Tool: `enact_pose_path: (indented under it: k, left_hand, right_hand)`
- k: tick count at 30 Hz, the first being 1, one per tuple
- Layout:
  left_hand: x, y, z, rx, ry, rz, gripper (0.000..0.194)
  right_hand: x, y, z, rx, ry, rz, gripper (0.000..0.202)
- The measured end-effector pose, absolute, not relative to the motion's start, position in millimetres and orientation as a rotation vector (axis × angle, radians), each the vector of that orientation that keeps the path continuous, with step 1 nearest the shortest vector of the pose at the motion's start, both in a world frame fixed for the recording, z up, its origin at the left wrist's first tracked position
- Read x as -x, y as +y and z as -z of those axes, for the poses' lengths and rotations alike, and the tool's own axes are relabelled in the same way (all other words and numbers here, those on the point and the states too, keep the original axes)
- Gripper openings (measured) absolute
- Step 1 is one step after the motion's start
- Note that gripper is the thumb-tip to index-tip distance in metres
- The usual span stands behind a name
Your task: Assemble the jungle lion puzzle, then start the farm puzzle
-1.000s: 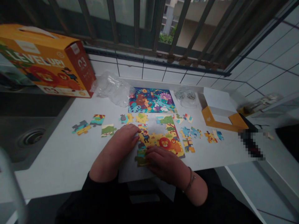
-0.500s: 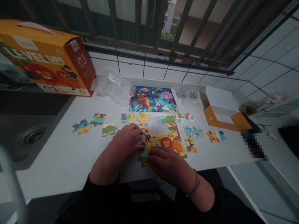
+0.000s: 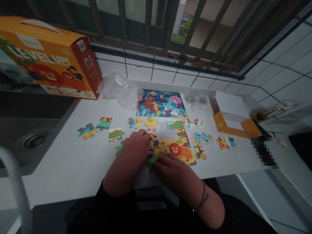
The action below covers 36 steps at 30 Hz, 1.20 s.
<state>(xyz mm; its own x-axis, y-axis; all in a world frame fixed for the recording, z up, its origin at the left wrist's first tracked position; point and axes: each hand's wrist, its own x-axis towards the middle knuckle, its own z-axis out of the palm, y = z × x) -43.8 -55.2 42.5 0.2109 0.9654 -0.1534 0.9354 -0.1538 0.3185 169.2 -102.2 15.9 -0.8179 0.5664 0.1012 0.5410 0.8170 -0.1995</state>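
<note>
A partly assembled jigsaw puzzle [image 3: 174, 141] with lions and a hatted figure lies on the white counter in front of me, a gap in its upper middle. My left hand [image 3: 136, 146] curves along its left edge, fingertips and thumb gripping the side. At the lower left corner, my right hand [image 3: 172, 167] has its bent fingers closed over a green and yellow puzzle piece [image 3: 151, 167]. The fingers partly cover that piece, so I cannot tell whether it is fully seated. Another piece [image 3: 118, 147] peeks out beside my left wrist.
Loose pieces lie left [image 3: 87, 131], above [image 3: 151, 122] and right [image 3: 200, 152] of the puzzle. Behind are a finished dark-blue puzzle [image 3: 162, 103], clear plastic bags [image 3: 122, 91] and an open orange box [image 3: 234, 126]. A large orange carton [image 3: 56, 61] stands beside the sink [image 3: 36, 141].
The view has shifted slightly, and things appear a little further right. Both hands stay at the puzzle's left edge and lower left corner, with the right fingers slightly lower over the piece.
</note>
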Motion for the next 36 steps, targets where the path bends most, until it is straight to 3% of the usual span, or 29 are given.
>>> enact_pose_path:
  k: [14,18,22,28,36]
  left_hand:
    - [44,-58,-39,-2.145,1.78,-0.126,0.042]
    - [43,-59,-40,-2.138,1.777,-0.122,0.042]
    - [43,-57,-43,-2.128,1.781,-0.086,0.038]
    - [42,-57,-45,-2.135,1.77,-0.069,0.038]
    - [42,-58,-42,-2.16,1.771,-0.12,0.042]
  right_hand:
    - [-173,-106,-24,1.019,-2.689,-0.455,0.017]
    - [-166,-59,-44,1.227,-2.668,-0.414,0.014]
    - [-141,11,-53,1.449,-2.612,-0.216,0.024]
    - [-107,63,-49,1.6,-2.632,-0.252,0.055]
    - [-113,75,-44,1.436,-2.667,-0.294,0.051]
